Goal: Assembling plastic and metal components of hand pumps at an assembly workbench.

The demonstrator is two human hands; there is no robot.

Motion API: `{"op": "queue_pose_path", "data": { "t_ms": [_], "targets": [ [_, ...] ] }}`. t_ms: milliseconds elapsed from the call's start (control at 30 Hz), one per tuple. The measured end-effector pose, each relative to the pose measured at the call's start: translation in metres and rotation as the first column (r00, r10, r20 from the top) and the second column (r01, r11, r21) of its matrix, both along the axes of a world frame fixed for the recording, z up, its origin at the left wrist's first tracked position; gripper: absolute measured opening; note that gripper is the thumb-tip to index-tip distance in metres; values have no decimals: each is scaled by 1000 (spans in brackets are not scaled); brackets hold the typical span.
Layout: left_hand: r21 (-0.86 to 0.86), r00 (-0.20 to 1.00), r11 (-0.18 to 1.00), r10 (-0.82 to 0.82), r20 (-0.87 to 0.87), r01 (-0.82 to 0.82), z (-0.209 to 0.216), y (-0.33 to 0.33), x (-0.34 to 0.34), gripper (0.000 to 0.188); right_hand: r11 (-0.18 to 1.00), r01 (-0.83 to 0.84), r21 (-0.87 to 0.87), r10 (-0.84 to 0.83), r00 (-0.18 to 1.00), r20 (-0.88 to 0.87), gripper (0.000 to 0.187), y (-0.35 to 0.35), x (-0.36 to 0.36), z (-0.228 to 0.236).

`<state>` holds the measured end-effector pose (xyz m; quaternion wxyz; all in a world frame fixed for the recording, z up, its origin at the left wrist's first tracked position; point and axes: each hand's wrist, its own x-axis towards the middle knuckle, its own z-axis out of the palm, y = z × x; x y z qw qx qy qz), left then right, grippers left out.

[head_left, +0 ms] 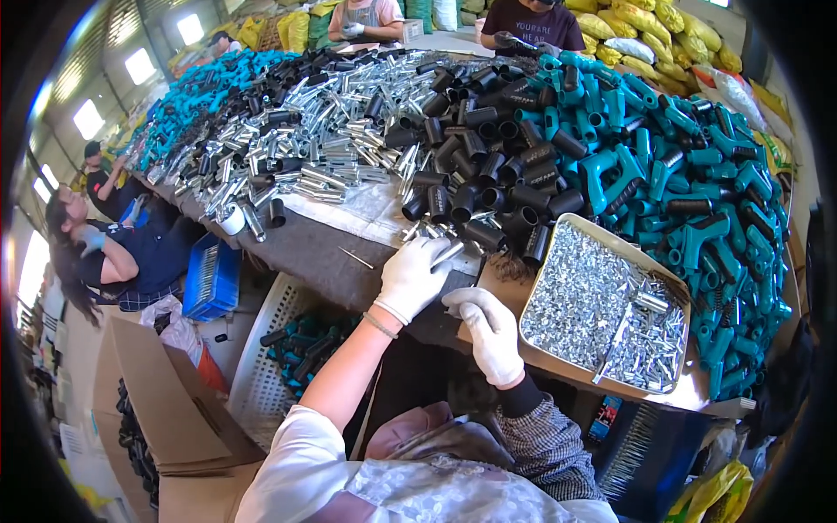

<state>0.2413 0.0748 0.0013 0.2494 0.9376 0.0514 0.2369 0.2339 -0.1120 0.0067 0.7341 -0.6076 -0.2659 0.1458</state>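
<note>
My left hand [411, 277], in a white glove, is at the near edge of the heaped table, its fingers closed round a silver metal tube [448, 254]. Just to its right is my gloved right hand [490, 336], thumb and fingers pressed together; whatever they may hold is too small to make out. Beyond my hands lie piles of silver tubes [324, 180] and black cylindrical sleeves [527, 199]. To the right of my right hand, a shallow tray [522, 327] holds many small metal pieces, with a long thin tool [614, 343] lying across them.
Teal pistol-shaped housings [621, 179] are heaped at the right. A thin metal rod [356, 259] lies on the dark tabletop, near a small white cup [230, 220]. Below left are a white basket [253, 370], a blue bin [209, 303] and cardboard [166, 392]. Other people work around the table.
</note>
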Motion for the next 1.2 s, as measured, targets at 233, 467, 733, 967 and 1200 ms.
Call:
{"op": "queue_pose_path", "data": {
  "t_ms": [233, 467, 733, 967, 1200],
  "targets": [
    [95, 997, 992, -81, -11, 82, -2, 0, -1, 35, 988, 72, -134, -35, 965, 260, 15, 1, 0, 1],
    [23, 933, 953, -299, 201, 301, -3, 3, -8, 24, 987, 69, -146, -37, 976, 213, 15, 2, -2, -1],
    [-193, 920, 938, -213, 331, 286, 21, 4, -17, 15, 848, 489, -207, -222, 681, 698, 27, 16, -6, -1],
    [217, 873, 848, 484, 54, -484, 30, 205, -15, 27, 692, 619, -371, -144, 622, 769, 52, 20, -6, 10],
    [627, 918, 764, 345, -197, -152, 22, 299, 13, 23, 609, 608, -509, -96, 694, 714, 61, 40, 16, 16]
  ]
}}
